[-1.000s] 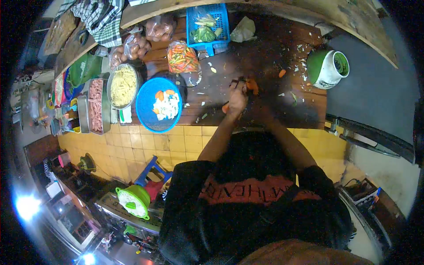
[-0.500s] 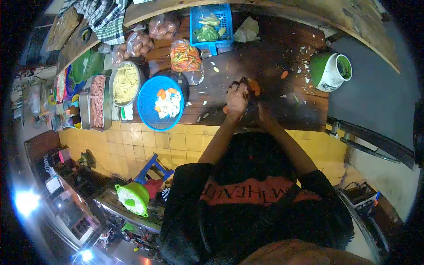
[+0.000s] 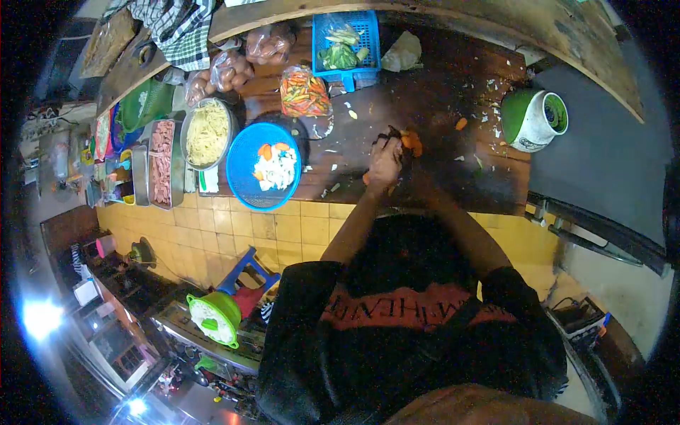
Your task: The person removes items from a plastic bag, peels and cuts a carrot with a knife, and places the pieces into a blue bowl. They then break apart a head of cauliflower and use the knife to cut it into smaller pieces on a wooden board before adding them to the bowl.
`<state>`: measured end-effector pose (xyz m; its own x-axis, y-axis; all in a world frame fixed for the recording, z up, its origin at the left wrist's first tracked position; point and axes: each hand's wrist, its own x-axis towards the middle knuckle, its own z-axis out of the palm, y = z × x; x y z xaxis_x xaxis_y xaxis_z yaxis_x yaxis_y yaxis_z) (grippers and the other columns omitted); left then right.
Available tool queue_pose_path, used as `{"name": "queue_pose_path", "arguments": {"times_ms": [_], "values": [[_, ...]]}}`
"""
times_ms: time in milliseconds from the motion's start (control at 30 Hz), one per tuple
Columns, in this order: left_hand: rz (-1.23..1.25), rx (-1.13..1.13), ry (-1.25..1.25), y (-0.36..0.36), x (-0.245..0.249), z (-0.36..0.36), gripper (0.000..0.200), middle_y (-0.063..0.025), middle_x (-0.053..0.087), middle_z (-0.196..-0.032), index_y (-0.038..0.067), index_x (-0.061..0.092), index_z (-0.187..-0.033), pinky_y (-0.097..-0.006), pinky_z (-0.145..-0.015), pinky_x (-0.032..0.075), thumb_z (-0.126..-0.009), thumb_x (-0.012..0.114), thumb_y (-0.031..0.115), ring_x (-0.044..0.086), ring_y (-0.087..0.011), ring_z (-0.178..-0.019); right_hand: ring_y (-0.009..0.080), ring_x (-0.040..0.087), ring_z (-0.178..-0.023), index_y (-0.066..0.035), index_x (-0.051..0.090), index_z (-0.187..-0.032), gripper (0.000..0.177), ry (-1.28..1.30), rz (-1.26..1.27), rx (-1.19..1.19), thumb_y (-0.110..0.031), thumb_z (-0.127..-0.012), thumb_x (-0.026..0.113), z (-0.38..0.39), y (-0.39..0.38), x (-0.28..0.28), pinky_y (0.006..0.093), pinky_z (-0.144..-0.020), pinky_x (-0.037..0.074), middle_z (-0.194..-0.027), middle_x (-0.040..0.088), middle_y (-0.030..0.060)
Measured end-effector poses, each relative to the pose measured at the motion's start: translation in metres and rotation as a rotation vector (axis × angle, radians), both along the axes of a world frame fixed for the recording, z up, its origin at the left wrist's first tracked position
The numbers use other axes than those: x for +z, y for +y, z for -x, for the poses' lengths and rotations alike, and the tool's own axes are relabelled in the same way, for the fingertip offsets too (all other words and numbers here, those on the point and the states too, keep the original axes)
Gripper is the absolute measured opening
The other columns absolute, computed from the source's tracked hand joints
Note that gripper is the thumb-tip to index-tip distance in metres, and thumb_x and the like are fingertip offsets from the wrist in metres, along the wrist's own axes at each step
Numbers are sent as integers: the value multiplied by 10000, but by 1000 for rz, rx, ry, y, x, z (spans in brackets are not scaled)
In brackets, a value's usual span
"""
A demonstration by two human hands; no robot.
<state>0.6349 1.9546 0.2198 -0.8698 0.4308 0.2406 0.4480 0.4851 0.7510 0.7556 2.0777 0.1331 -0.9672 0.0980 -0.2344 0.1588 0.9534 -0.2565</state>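
My left hand is closed over something dark on the wooden table, its fingers curled. Orange carrot pieces lie right beside its fingertips. My right hand is dark and smeared by motion just to the right, so its fingers and anything in them cannot be made out. Another small orange piece lies by my left wrist. To the left stands a round blue basket with white chopped pieces and some orange ones.
A bowl of yellow noodles, a metal tray of pink meat strips, a bag of chillies and a blue rectangular basket stand left and behind. A green-white container stands right. Scraps dot the table.
The whole view has shifted slightly, moving the table items a little to the right. My right hand has blurred further into the dark; my left hand stays by the carrot pieces.
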Motion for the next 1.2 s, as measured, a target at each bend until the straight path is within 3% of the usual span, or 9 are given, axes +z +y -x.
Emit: {"name": "queue_pose_path", "arguments": {"times_ms": [67,133,233,333,533,767,867,933,1200], "values": [[47,-8,-47,-3,-6,0,149,-198,567,-933,58,584,-960,-466,-734,445,-861,509,140,542,-405,-873,387,576,-914,9,544,-1133,304,178,-296,188,-167,-932,399,7,7,25,458,-791,463,-1029,581,259],[24,-10,-52,-3,-7,0,138,-198,566,-934,56,579,-950,-469,-740,444,-859,511,134,540,-407,-876,391,584,-858,3,565,-1099,288,572,-1285,565,-176,-933,412,5,10,73,467,-741,472,-972,600,254],[-22,-24,-64,-3,-7,3,121,-199,566,-937,55,571,-936,-474,-742,443,-855,516,125,537,-412,-878,382,586,-868,1,566,-1099,293,249,-265,170,-182,-940,401,-8,0,42,468,-749,473,-998,599,241],[-23,11,-17,-1,-17,-1,115,-198,564,-927,54,566,-934,-473,-727,438,-846,523,114,532,-416,-865,373,588,-877,-2,566,-1099,298,-31,127,-81,-188,-947,390,10,-10,26,468,-756,474,-1024,598,227],[5,-24,-69,-3,-6,1,122,-209,548,-935,52,558,-942,-481,-721,421,-844,514,110,517,-423,-859,363,589,-888,1,565,-1107,289,200,60,-155,-157,-946,384,0,-5,54,446,-765,486,-1039,592,232],[77,6,-127,-2,0,-2,139,-216,545,-966,54,563,-979,-492,-739,426,-862,503,99,516,-416,-869,382,572,-943,3,552,-1147,312,-65,186,-113,-179,-927,427,11,-6,8,472,-830,467,-1069,576,262],[77,-18,-157,-4,-1,0,148,-214,545,-969,52,559,-991,-489,-745,428,-860,507,96,514,-415,-869,380,597,-845,-18,557,-1163,328,228,176,23,-149,-876,466,2,9,2,467,-710,508,-1042,589,249],[83,-26,-174,-4,0,0,145,-216,542,-965,48,552,-984,-489,-745,427,-852,512,91,512,-416,-874,351,602,-817,-25,568,-1150,317,-78,41,-128,-159,-889,448,-10,7,-28,451,-645,513,-1051,592,247],[-29,15,12,1,5,-1,135,-214,532,-940,44,537,-945,-481,-746,422,-812,535,71,498,-414,-892,376,578,-979,-46,558,-1175,337,135,468,-339,-196,-893,449,0,9,-2,467,-804,485,-1079,596,242]]}}
